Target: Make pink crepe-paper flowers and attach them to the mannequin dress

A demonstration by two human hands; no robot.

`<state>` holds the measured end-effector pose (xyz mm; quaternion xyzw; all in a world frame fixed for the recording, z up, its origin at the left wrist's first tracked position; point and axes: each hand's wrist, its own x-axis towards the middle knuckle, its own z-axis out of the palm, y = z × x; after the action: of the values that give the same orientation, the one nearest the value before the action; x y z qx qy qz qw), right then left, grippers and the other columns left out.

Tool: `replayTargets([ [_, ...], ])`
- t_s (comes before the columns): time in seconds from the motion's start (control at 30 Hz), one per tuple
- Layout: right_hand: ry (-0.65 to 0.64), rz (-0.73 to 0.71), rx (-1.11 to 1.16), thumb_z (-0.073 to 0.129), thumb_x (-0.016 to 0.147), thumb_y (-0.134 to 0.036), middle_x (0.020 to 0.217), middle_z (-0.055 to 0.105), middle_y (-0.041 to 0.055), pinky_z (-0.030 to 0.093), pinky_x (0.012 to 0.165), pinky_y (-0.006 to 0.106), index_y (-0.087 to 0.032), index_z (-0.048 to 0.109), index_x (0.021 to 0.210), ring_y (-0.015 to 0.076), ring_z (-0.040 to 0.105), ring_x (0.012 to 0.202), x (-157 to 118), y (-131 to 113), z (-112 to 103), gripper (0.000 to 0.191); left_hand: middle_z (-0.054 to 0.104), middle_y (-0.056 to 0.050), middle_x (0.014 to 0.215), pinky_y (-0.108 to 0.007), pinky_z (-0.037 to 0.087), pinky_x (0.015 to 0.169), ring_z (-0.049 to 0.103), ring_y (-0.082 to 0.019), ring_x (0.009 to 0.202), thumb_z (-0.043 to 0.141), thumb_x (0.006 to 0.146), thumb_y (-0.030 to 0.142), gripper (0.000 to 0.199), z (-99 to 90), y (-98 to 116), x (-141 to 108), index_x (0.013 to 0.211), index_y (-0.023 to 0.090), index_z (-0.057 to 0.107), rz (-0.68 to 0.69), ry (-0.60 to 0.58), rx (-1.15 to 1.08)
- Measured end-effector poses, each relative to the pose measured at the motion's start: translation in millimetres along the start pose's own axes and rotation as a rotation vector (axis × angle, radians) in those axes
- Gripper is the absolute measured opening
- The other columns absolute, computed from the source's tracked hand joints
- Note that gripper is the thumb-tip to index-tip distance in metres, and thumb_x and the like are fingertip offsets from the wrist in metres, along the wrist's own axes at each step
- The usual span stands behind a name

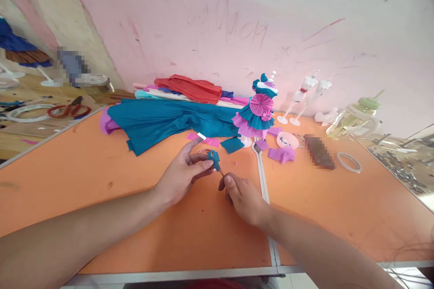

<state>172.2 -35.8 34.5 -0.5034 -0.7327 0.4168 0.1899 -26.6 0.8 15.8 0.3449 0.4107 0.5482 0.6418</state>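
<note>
Teal scrap [214, 161]: small pc, looks like paper; matte, crinkled & folded, w/ uneven edges; finer detail partly hidden by fingertips.
Axis: slanted, upper L to lower R; lower end pointed twd R hand [244, 196] & near edge of orange desk [81, 167].
Spot: held up over desk, just L of metal seam [262, 174], btw far & near edges.
L hand [181, 169]: scrap pinched btw thumb & fingers, clamped there.
R hand: thin shaft [221, 172] gripped, fingers closed round it; its tip is seen at scrap's lower end, touching or just beside, can't tell.
Far edge: long teal sheet [159, 119] spread along it; dressed figurine [261, 104] stood upright by seam.
R edge: tape ring [349, 170] laid flat nr it.
</note>
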Motion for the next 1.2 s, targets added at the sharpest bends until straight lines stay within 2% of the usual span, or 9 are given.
replayTargets([
  [0.3,0.007,-0.023,0.037,0.017,0.103,-0.062,0.067,0.052,-0.0017,0.038,0.064,0.029,-0.021,0.059,0.095,0.0146,0.05,0.064,2.1,4.9,2.5,0.059,0.072,0.002,0.09,-0.033,0.061,0.086,0.072,-0.018,0.09,0.084,0.075,0.019,0.087,0.1,1.3,-2.9,0.15,0.032,0.041,0.015,-0.043,0.053],
  [0.63,-0.016,-0.003,0.059,0.019,0.102,-0.065,0.066,0.051,-0.0027,0.036,0.059,0.027,-0.022,0.056,0.09,0.0135,0.048,0.061,2.1,4.0,1.2,0.058,0.071,0.002,0.087,-0.032,0.062,0.084,0.072,-0.017,0.087,0.084,0.076,0.019,0.083,1.4,1.4,-4.1,0.148,0.033,0.044,0.021,-0.022,0.069],
  [0.9,-0.002,0.019,0.087,0.018,0.101,-0.067,0.064,0.049,-0.0033,0.036,0.057,0.027,-0.023,0.055,0.091,0.0139,0.047,0.06,2.6,4.7,1.9,0.059,0.073,0.0,0.093,-0.034,0.061,0.088,0.072,-0.018,0.09,0.084,0.076,0.021,0.085,0.0,-0.3,-3.6,0.149,0.033,0.042,0.0,-0.031,0.063],
  [1.1,0.001,-0.017,0.06,0.019,0.102,-0.065,0.064,0.049,-0.0035,0.035,0.057,0.027,-0.022,0.053,0.087,0.0136,0.047,0.06,2.7,4.2,1.2,0.057,0.072,0.001,0.091,-0.036,0.06,0.088,0.072,-0.019,0.09,0.084,0.074,0.019,0.081,0.5,-1.2,-3.2,0.144,0.035,0.047,-0.001,-0.012,0.079],
  [1.2,0.008,-0.02,0.051,0.02,0.102,-0.065,0.065,0.05,-0.0033,0.035,0.058,0.027,-0.022,0.053,0.086,0.0136,0.048,0.061,3.5,4.3,0.8,0.056,0.073,0.001,0.091,-0.036,0.059,0.089,0.072,-0.019,0.091,0.085,0.074,0.021,0.084,0.9,-0.2,-4.3,0.147,0.034,0.044,-0.003,-0.031,0.073],
])
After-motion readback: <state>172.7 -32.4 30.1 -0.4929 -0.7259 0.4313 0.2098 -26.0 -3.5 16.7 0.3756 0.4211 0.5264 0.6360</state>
